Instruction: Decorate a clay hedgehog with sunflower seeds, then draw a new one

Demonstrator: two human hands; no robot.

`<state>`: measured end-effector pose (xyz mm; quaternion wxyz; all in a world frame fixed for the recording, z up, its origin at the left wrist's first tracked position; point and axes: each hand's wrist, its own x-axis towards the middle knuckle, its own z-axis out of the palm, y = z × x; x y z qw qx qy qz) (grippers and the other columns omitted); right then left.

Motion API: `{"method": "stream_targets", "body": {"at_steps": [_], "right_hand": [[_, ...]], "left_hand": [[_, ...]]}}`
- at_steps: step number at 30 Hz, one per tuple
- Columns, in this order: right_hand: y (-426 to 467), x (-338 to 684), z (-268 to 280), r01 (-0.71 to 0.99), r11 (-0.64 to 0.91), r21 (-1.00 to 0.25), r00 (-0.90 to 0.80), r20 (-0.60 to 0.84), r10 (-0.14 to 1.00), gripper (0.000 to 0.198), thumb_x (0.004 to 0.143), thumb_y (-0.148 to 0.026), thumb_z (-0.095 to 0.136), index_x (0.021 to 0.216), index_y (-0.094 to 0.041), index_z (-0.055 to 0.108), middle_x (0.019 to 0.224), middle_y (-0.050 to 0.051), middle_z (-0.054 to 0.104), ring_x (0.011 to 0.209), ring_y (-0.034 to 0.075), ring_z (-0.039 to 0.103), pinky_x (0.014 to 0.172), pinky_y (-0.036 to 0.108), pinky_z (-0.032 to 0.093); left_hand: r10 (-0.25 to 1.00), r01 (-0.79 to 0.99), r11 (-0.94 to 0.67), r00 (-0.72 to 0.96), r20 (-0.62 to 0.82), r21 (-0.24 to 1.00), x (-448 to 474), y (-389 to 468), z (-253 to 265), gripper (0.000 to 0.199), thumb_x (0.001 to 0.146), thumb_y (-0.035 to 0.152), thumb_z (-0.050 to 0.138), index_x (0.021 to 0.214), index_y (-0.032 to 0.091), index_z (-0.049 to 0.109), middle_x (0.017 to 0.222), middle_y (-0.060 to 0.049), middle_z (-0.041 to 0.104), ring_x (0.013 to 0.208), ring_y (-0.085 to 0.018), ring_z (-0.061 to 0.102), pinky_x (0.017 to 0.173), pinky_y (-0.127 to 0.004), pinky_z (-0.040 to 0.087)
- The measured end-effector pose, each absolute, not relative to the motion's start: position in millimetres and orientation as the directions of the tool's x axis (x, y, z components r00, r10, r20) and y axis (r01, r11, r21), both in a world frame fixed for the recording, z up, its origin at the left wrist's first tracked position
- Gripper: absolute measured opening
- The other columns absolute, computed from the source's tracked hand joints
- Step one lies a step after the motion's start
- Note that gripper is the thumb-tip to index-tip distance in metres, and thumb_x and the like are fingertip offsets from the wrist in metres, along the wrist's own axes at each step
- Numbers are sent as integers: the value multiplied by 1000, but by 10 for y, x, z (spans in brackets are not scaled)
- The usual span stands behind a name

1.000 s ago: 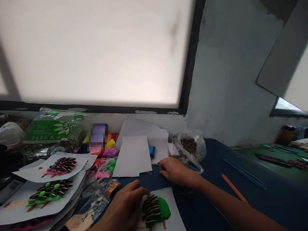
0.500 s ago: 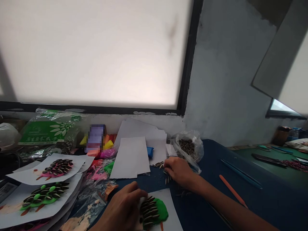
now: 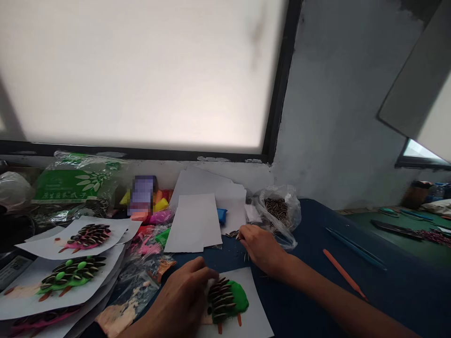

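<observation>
My left hand (image 3: 185, 286) is at the left edge of a white sheet (image 3: 255, 300), its fingers curled together and the index fingertip against a green clay hedgehog (image 3: 240, 296). Rows of striped sunflower seeds (image 3: 221, 298) stand in the hedgehog's left part; its right part is smooth green. Two brown clay legs show below, while my hand partly hides the pale head. Farther up, my right hand (image 3: 262, 249) reaches down to loose sunflower seeds (image 3: 232, 234) on the dark blue table, fingers bunched. Whatever is between either hand's fingertips is hidden.
An open plastic bag of seeds (image 3: 276, 209) stands behind my right hand. Finished hedgehog sheets (image 3: 95, 300) are stacked at left, near clay packs (image 3: 162, 217) and a green seed bag (image 3: 66, 185). Blank paper (image 3: 193, 223) lies mid-back; an orange tool (image 3: 343, 272) and blue tweezers-like tool (image 3: 355, 249) lie right.
The camera view has tilted slightly, shifting everything a little up and right. My right hand stays at the loose seeds, its fingers slightly lower over them. My left hand remains beside the hedgehog.
</observation>
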<state>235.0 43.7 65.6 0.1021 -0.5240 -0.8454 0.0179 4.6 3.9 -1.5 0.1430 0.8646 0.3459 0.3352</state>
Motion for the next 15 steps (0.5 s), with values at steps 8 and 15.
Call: {"method": "stream_targets", "body": {"at_steps": [8, 15], "right_hand": [[-28, 2336, 703, 735, 554, -391, -496, 247, 832, 15, 93, -5, 56, 93, -14, 68, 93, 5, 67, 84, 16, 63, 70, 24, 47], [-115, 2349, 550, 620, 511, -595, -470, 241, 849, 18, 87, -3, 62, 88, -15, 76, 84, 4, 70, 77, 16, 65, 67, 24, 47]], "left_hand": [[730, 537, -682, 538, 421, 495, 36, 24, -15, 35, 87, 12, 38, 105, 24, 66, 87, -3, 57, 70, -18, 58, 60, -27, 38], [670, 524, -741, 538, 511, 420, 37, 32, -46, 42, 83, 8, 38, 109, 24, 66, 82, -2, 55, 67, -16, 58, 58, -26, 37]]}}
